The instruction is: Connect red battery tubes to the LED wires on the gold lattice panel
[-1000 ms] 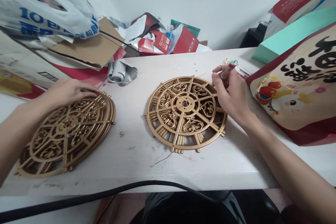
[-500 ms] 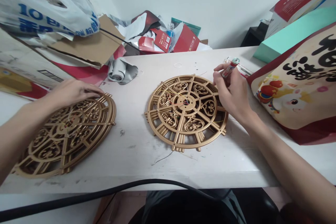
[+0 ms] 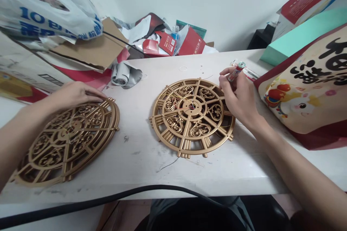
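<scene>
A round gold openwork clock frame [image 3: 177,151] with Roman numerals lies flat on the white table, thin wires loose over its centre. At its upper right rim, my right hand [image 3: 240,97] is closed around a red battery [image 3: 236,72] with a silvery-green end pointing up. More gold clock frames [image 3: 108,140], seemingly stacked, lie on the left. My left hand [image 3: 78,94] is over their upper edge, fingers stretched out and touching the rim; its thumb is hidden.
A red gift bag [image 3: 300,101] and a mint-green box [image 3: 298,36] stand at right. Crumpled grey sheeting [image 3: 126,74], cardboard [image 3: 92,50] and a white plastic bag [image 3: 56,14] are at left. A black cable [image 3: 151,188] crosses the front edge.
My right hand with the battery has shifted very slightly left and down. My left hand and the clock frames look nearly unchanged.
</scene>
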### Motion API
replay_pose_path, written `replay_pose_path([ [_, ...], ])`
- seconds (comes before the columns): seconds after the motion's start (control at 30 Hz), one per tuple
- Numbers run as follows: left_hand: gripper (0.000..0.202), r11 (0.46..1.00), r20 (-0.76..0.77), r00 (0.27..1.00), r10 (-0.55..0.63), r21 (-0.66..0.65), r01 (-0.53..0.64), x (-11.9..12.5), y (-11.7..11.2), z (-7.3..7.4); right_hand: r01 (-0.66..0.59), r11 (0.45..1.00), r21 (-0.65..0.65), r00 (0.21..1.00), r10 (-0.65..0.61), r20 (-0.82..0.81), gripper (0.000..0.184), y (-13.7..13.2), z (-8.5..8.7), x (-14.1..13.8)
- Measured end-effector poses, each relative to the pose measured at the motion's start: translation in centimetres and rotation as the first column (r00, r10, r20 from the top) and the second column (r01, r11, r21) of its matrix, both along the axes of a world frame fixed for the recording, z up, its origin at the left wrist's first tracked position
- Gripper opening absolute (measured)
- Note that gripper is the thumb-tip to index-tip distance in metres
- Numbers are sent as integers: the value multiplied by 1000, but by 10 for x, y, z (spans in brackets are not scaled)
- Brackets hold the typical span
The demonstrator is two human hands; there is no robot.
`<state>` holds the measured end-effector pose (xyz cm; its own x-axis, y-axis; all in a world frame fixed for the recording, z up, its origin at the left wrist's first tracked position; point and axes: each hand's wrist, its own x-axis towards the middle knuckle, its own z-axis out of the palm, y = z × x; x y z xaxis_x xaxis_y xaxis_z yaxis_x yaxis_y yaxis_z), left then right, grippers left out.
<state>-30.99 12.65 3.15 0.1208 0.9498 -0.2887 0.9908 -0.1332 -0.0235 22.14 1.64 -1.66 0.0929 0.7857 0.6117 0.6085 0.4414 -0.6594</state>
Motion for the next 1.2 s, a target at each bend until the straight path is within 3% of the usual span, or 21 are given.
replay_pose_path([
  [0.13, 66, 996, 60, 998, -1, -88, 6, -2, 10, 3, -2, 1000, -2, 1000, 2, -4, 22, 0, 0, 0],
  [0.37, 59, 995, 26, 999, 23, -98, -21, -6, 15, 1, 5, 1000, -11, 1000, -5, 14, 19, -1, 0, 0],
  [0.53, 82, 997, 10, 1000, -5, -77, 6, 0, 11, 1, -4, 1000, -11, 1000, 4, 11, 20, -2, 0, -1],
  [0.67, 107, 998, 24, 1000, 3, 59, -4, 3, 2, -4, -1, 1000, -30, 1000, 1, 11, 19, -3, 1, -1],
  [0.77, 113, 986, -4, 1000, -5, 167, 5, 2, -5, -10, 9, 999, -34, 1000, -9, 16, 17, -4, 2, -2],
  [0.97, 119, 977, -27, 999, -25, 210, 30, 4, -9, -18, -8, 999, -39, 1000, 8, 3, 15, -4, 3, -2],
  [1.13, 119, 988, 48, 999, -4, 157, -4, 22, -20, -1, 5, 999, -50, 1000, -4, 26, 17, -4, 4, -2],
  [1.2, 113, 971, 115, 993, -2, 238, -26, 44, -39, 12, 13, 998, -54, 999, -11, 41, 18, -4, 4, -1],
])
